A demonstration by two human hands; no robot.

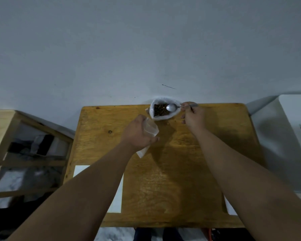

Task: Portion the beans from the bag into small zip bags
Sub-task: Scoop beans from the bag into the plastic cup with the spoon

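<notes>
Wooden table (163, 180) stands against pale wall (146, 40), between wooden shelf (2, 126) and perhaps a white cabinet (294, 119).

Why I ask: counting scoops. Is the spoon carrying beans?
No, the spoon shows bare and shiny above the beans in the open bag.

My left hand (137, 134) hides the small zip bag (151, 130) at its middle; my right hand (193, 117) covers part of the spoon (170, 107); my right forearm (250, 188) overlies what may be paper (230, 208).

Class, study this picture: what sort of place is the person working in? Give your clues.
Probably a plain spare room or storeroom, hard to say: a wooden table against a bare painted wall, and an open wooden shelf of stored things beside it.
</notes>
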